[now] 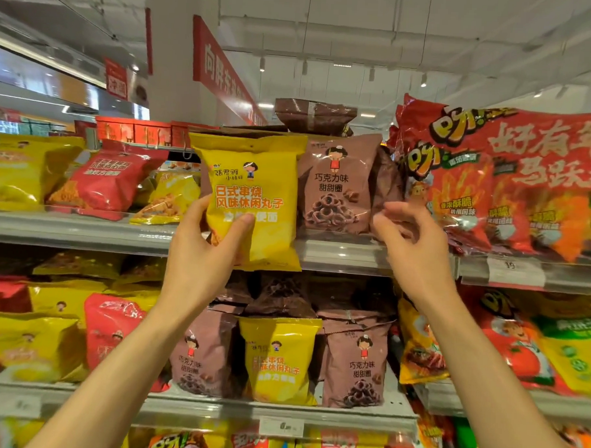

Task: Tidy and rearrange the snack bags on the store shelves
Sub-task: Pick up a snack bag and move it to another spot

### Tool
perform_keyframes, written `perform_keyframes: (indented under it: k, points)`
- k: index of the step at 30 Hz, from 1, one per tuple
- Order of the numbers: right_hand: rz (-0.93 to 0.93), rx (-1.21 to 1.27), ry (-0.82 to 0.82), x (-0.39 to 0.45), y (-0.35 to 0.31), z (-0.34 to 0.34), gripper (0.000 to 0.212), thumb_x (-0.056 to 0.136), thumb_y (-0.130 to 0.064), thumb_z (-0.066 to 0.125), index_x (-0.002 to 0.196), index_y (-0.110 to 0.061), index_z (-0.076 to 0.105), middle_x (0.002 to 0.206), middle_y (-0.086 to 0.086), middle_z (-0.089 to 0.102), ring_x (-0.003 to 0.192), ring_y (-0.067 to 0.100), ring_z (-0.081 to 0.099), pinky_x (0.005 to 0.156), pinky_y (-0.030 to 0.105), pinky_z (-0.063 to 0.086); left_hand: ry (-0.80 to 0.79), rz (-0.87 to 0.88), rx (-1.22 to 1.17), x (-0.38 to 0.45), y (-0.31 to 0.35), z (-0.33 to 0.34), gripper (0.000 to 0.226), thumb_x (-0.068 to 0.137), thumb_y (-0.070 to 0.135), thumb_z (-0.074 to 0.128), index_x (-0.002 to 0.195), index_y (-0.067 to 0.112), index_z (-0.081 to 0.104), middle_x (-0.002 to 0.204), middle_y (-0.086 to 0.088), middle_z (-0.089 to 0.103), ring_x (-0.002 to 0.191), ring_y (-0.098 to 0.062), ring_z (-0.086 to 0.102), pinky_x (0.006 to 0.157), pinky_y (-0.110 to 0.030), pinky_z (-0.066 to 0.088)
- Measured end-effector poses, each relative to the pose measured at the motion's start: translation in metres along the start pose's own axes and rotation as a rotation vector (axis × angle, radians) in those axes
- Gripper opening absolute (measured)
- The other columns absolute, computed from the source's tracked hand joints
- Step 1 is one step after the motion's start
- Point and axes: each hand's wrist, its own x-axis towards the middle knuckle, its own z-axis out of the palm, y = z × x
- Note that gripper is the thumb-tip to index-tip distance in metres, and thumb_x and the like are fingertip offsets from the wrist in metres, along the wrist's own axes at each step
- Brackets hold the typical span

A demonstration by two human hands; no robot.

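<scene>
Progress: early | left hand (201, 250) grips yellow bag (251, 194) before top shelf's front edge (84, 230) | right hand (412, 242) loose, holding nothing, beside brown bags (338, 185) | lower shelf (211, 411) mixed

Two bare forearms and hands (205, 250), no sleeves.

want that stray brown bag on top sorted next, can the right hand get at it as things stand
Probably yes. The right hand holds nothing and hovers by the upright brown bags, and the brown bag lying on top sits above it with open space in front. It is a high stretch, though.
</scene>
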Motion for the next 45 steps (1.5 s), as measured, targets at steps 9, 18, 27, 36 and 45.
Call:
perform_keyframes:
  k: [9,18,27,36,45]
  points:
    - [0.273,0.184,-0.229,-0.084,0.054,-0.002,0.008,0.098,-0.017,0.066,0.105,-0.015,0.069,0.085,0.006,0.076,0.069,0.012,0.067,0.060,0.022,0.053,0.051,-0.094,0.011,-0.065,-0.013,-0.022,0.032,0.093,0.029,0.072,0.123,0.021,0.066,0.105,0.017,0.073,0.093,0.009,0.067,0.070,-0.007,0.049]
    - [0.468,0.213,-0.285,-0.150,0.061,0.028,0.006,0.098,-0.011,0.065,0.102,-0.010,0.069,0.088,0.013,0.074,0.068,0.013,0.066,0.058,0.021,0.055,0.081,-0.236,0.003,-0.120,-0.053,-0.078,0.036,0.085,0.042,0.070,0.117,0.025,0.067,0.107,0.009,0.076,0.096,-0.011,0.072,0.078,-0.044,0.061]
    - [0.519,0.212,-0.213,-0.216,0.025,0.114,0.006,0.098,-0.009,0.064,0.103,-0.008,0.067,0.085,0.010,0.073,0.066,0.012,0.066,0.059,0.023,0.054,0.035,-0.255,-0.029,-0.118,-0.092,-0.187,0.036,0.085,0.048,0.078,0.109,0.023,0.068,0.091,0.007,0.074,0.073,-0.010,0.064,0.064,-0.029,0.056]
    - [0.538,0.251,-0.156,-0.266,-0.033,0.231,0.009,0.097,-0.011,0.064,0.103,-0.007,0.069,0.087,0.015,0.073,0.067,0.015,0.066,0.058,0.022,0.054,0.031,-0.281,-0.027,-0.081,-0.127,-0.317,0.035,0.083,0.047,0.074,0.112,0.028,0.069,0.102,0.013,0.076,0.092,-0.006,0.070,0.081,-0.037,0.058]
    - [0.486,0.267,-0.144,-0.246,-0.060,0.291,0.006,0.097,-0.012,0.065,0.100,-0.009,0.070,0.080,0.006,0.074,0.067,0.016,0.066,0.059,0.022,0.054,0.048,-0.245,-0.070,-0.045,-0.143,-0.359,0.029,0.081,0.044,0.076,0.106,0.031,0.068,0.100,0.012,0.076,0.084,-0.009,0.069,0.072,-0.027,0.057]
